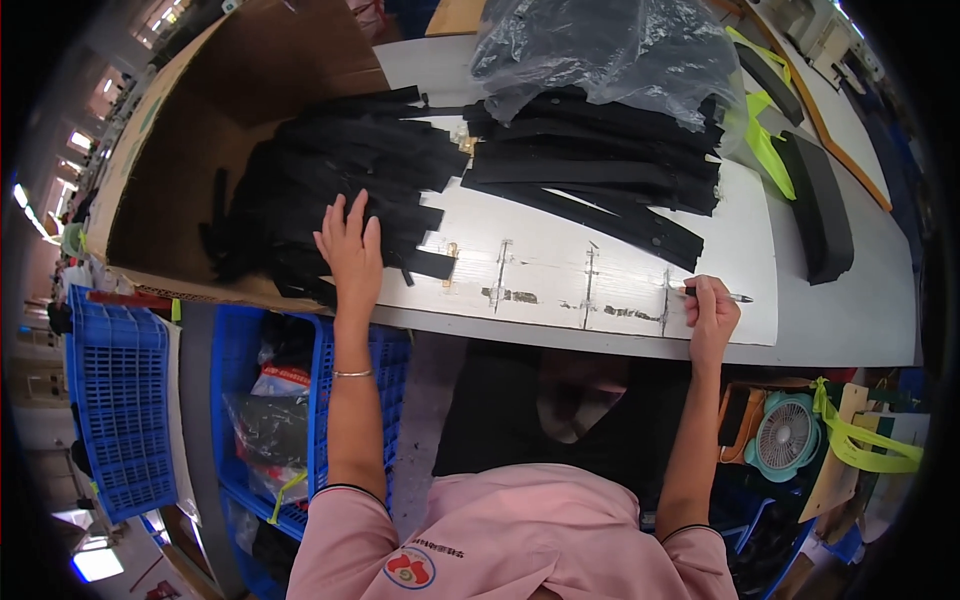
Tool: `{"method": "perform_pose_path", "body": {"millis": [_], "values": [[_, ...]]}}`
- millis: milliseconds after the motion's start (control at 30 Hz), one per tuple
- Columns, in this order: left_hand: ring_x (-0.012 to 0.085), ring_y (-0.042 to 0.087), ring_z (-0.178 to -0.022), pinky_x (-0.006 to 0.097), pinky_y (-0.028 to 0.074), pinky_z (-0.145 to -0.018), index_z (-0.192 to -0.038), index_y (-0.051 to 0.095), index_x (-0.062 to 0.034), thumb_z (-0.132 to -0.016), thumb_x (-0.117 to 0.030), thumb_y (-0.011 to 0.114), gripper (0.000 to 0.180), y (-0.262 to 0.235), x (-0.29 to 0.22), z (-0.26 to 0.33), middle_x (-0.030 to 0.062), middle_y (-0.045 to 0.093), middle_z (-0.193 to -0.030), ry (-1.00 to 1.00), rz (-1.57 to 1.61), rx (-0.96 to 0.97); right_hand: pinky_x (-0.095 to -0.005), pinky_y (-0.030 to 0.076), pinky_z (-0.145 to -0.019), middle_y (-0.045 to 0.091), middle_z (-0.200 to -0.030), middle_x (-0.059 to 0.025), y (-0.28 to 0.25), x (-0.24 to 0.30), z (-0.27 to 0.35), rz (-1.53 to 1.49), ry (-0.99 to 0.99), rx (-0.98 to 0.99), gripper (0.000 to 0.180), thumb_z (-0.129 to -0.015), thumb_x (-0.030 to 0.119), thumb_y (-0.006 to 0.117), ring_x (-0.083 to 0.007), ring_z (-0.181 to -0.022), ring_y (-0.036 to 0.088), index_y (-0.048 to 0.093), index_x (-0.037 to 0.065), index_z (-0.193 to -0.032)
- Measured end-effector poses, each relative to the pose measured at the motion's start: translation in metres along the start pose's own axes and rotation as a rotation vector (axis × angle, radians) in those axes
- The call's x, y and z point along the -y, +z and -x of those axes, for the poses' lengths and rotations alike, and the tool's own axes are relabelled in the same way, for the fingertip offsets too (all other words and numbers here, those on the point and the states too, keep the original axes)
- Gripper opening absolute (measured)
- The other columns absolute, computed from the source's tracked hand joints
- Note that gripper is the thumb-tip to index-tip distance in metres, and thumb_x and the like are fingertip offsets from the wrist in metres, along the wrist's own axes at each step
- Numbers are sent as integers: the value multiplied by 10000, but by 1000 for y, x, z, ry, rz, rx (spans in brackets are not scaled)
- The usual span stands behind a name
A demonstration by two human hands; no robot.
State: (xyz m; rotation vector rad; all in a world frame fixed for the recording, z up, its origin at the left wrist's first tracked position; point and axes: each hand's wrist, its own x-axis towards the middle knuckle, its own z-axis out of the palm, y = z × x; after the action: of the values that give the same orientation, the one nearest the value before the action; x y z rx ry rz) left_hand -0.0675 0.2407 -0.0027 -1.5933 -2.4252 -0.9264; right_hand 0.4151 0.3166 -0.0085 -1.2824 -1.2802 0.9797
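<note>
My left hand (352, 250) lies with its fingers spread on a heap of black fabric strips (300, 165). This heap spills out of an open cardboard box (165, 160) onto a white board (540, 265). At the board's right part, my right hand (710, 312) is closed around a pen (742, 298), which lies roughly level in its fingers. Dark upright lines and smudges mark the board to the left of that hand. Farther back is a second stack of black strips (600, 175), with one strip slanting out toward my right hand.
A clear plastic bag (610, 50) covers the back of the second stack. To the right are a dark, curved block (815, 205) and yellow-green ribbon (768, 145). Blue crates (120, 400) stand at lower left. A small teal fan (785, 437) sits below the table at right.
</note>
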Motion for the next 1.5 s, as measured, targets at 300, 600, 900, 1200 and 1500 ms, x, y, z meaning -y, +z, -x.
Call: {"method": "perform_pose_path", "body": {"millis": [300, 600, 900, 1200, 1500], "values": [[360, 283, -1544, 621, 56, -1252, -1323, 684, -188, -938, -90, 665, 398, -34, 1, -18, 98, 543, -1519, 231, -219, 131, -180, 329, -505, 583, -696, 34, 3, 2, 1, -40, 6, 14, 235, -1048, 184, 611, -4, -559, 432, 749, 27, -942], [302, 664, -991, 363, 517, -880, -1215, 720, -47, -985, -41, 611, 255, -11, -98, 2, 154, 698, -1065, 371, 390, 227, -193, 331, -496, 599, -691, 21, 1, 3, 1, -16, -4, 4, 208, -1036, 177, 636, -11, -548, 435, 755, 19, -973], [231, 674, -793, 331, 536, -723, -1128, 775, -103, -901, -181, 766, 239, 67, -219, 52, 57, 683, -979, 537, 559, 589, -202, 451, -602, 669, -804, -22, 5, 6, 9, -24, -70, -2, 291, -1094, 172, 519, -50, -657, 552, 657, 27, -1305], [281, 643, -987, 371, 536, -809, -1170, 722, -52, -858, -209, 790, 356, 79, -234, 68, 77, 671, -1081, 563, 562, 428, -510, 405, -1114, 732, -1215, -105, 2, -8, 59, 860, -675, -9, 473, -856, 39, 768, -291, -1210, 671, 646, 75, -1311], [324, 611, -1124, 414, 479, -972, -1208, 721, -45, -838, -154, 810, 396, 34, -116, 45, 122, 674, -1223, 438, 216, 190, -475, 362, -1170, 717, -1282, -107, -30, -11, 47, 841, -612, -14, 384, -930, -3, 677, -287, -1290, 628, 655, 50, -1310]]}}
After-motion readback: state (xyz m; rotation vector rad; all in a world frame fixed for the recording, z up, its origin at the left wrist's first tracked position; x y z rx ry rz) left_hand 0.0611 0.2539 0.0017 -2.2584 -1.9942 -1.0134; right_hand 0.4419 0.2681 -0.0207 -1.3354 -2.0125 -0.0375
